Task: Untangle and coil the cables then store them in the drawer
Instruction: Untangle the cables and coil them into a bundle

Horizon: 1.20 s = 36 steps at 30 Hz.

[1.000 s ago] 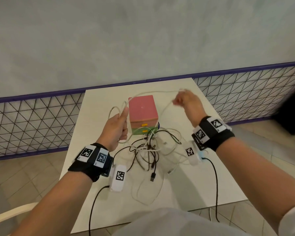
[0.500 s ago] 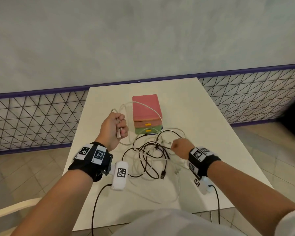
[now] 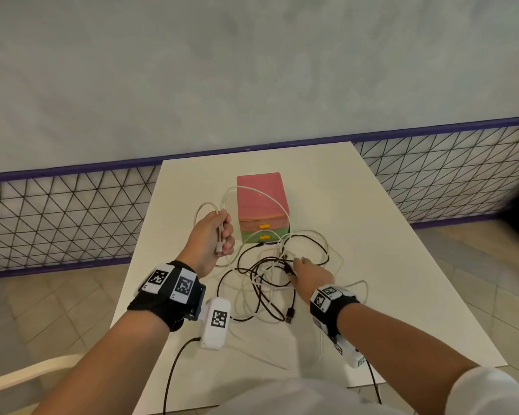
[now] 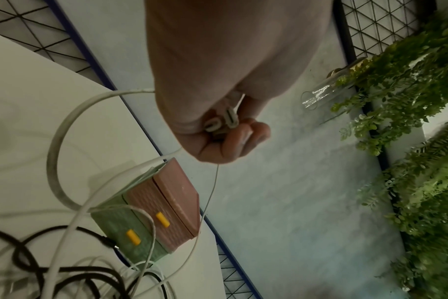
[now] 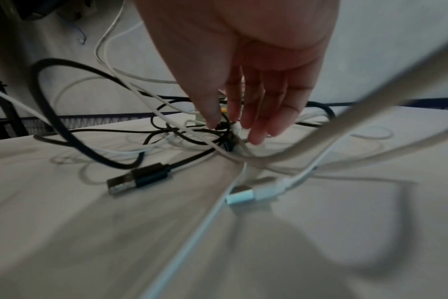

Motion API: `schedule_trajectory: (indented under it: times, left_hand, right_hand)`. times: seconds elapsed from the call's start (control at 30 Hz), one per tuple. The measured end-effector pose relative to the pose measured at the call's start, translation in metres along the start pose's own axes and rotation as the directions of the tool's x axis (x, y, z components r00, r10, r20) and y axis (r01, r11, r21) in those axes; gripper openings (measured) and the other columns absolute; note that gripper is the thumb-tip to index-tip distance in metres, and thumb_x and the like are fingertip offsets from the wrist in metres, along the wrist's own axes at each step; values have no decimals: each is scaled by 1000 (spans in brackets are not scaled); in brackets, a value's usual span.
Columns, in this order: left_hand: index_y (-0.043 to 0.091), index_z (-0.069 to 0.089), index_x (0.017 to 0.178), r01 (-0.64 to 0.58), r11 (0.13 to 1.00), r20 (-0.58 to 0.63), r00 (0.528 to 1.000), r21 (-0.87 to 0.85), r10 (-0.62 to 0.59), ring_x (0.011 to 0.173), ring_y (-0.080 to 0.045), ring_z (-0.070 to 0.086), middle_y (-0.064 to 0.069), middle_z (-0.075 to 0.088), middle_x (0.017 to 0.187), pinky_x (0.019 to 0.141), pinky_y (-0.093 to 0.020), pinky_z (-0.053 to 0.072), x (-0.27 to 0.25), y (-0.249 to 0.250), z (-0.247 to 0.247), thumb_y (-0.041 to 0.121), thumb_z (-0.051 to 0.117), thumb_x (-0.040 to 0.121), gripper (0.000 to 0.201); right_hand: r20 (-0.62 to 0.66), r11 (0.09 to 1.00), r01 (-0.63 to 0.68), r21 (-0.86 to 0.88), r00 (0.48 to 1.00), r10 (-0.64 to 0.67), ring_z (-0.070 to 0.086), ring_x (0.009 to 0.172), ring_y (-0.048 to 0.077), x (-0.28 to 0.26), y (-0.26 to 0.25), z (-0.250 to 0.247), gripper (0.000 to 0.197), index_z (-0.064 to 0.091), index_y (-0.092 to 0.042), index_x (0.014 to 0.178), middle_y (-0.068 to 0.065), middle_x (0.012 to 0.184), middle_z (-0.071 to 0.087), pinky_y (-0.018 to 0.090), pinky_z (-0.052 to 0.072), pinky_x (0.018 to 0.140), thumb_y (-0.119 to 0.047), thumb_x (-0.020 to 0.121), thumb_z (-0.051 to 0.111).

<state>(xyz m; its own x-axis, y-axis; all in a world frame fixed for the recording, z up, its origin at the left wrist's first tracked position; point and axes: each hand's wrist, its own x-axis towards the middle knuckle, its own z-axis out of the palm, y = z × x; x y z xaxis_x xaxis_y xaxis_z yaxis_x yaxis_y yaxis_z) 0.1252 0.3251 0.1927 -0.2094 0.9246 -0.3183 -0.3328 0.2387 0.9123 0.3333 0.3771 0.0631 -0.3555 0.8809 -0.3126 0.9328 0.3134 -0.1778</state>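
Observation:
My left hand [image 3: 212, 238] is held above the table, left of the drawer box [image 3: 261, 202], and grips loops of a white cable [image 4: 54, 153]. Two of that cable's turns [image 4: 219, 123] show inside the fist. The same cable arcs over the pink top of the box [image 4: 175, 199] and runs down into a tangle of black and white cables [image 3: 274, 280] in front of it. My right hand [image 5: 256, 76] reaches down into that tangle with straight fingers, the fingertips [image 5: 255, 137] touching a white strand at the knot. Both box drawers are closed.
A black USB plug [image 5: 136, 180] and a white plug [image 5: 246, 195] lie at the tangle's near side. The white table [image 3: 387, 250] stands against a wire fence [image 3: 57, 217]. A chair arm [image 3: 27, 375] is at the lower left. Plants [image 4: 409, 121] hang on the wall.
My right hand came down from up high behind the box to the tangle and no longer holds the white cable. That cable now lies over the box. My left hand dropped slightly.

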Motion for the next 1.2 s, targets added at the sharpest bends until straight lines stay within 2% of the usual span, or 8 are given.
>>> schedule_trajectory:
  times: [0.37, 0.47, 0.57, 0.67, 0.73, 0.93, 1.13, 1.2]
  left_hand:
    - [14, 43, 79, 7, 995, -13, 1000, 97, -6, 39, -14, 31, 1, 37, 56, 42, -22, 21, -9, -6, 3, 27, 36, 102, 27]
    - [14, 43, 80, 14, 993, -18, 1000, 113, -12, 39, -14, 30, 1, 37, 56, 41, -22, 22, -12, -9, 1, 27, 37, 101, 26]
    - [14, 43, 80, 31, 991, -41, 999, 129, -26, 40, -13, 32, 1, 37, 56, 44, -23, 22, -13, -12, -1, 26, 38, 101, 25]
    - [14, 43, 80, 41, 991, -48, 998, 125, -35, 40, -13, 32, 1, 36, 56, 46, -24, 20, -14, -14, -1, 26, 38, 101, 24]
    - [14, 43, 80, 44, 990, -48, 998, 131, -38, 40, -13, 32, 1, 37, 55, 46, -24, 20, -15, -14, -1, 26, 39, 101, 24]
    - [14, 43, 78, 45, 990, -37, 999, 137, -40, 39, -13, 33, 2, 38, 53, 40, -21, 22, -16, -16, 1, 26, 38, 101, 26]
    - [13, 42, 78, 72, 990, -28, 997, 123, -69, 38, -12, 33, 0, 36, 54, 38, -18, 23, -15, -20, 6, 25, 38, 101, 27]
    - [13, 42, 78, 69, 989, -17, 998, 129, -67, 38, -12, 34, -1, 36, 55, 37, -19, 24, -15, -21, 9, 25, 38, 101, 27]
  right_hand:
    - [101, 984, 69, -162, 993, -53, 53, 117, 29, 7, -21, -7, 29, 56, -11, 121, 11, 126, 53, 38, 48, 87, -16, 94, 44]
    - [-125, 996, 65, 62, 990, -57, 62, 96, 26, -1, -16, -12, 26, 57, -13, 103, 7, 104, 65, 30, 43, 68, -30, 94, 39]
    - [-385, 992, -16, 126, 921, 64, 53, 103, 27, 6, 0, -23, 27, 54, -12, 108, 8, 110, 58, 36, 45, 80, -30, 92, 42]
    - [-161, 942, -281, 183, 937, 311, 47, 117, 31, 18, 25, -30, 42, 40, -10, 130, 13, 129, 45, 41, 43, 95, -19, 89, 48]
    - [42, 937, -303, 172, 953, 300, 49, 120, 33, 21, 36, -26, 47, 34, -7, 135, 16, 135, 40, 40, 44, 97, -15, 91, 49]
    - [255, 898, -399, 184, 902, 348, 46, 125, 37, 18, 55, -20, 71, 30, -9, 138, 17, 140, 33, 43, 44, 97, -18, 80, 68]
    - [-44, 943, -213, -257, 977, 209, 35, 126, 28, 3, 56, -17, 33, 59, -16, 118, 5, 134, 40, 40, 34, 102, -12, 88, 48]
    - [-25, 947, -183, -266, 983, 182, 36, 125, 26, 1, 55, -17, 31, 61, -15, 117, 4, 131, 46, 37, 33, 102, -13, 89, 46]
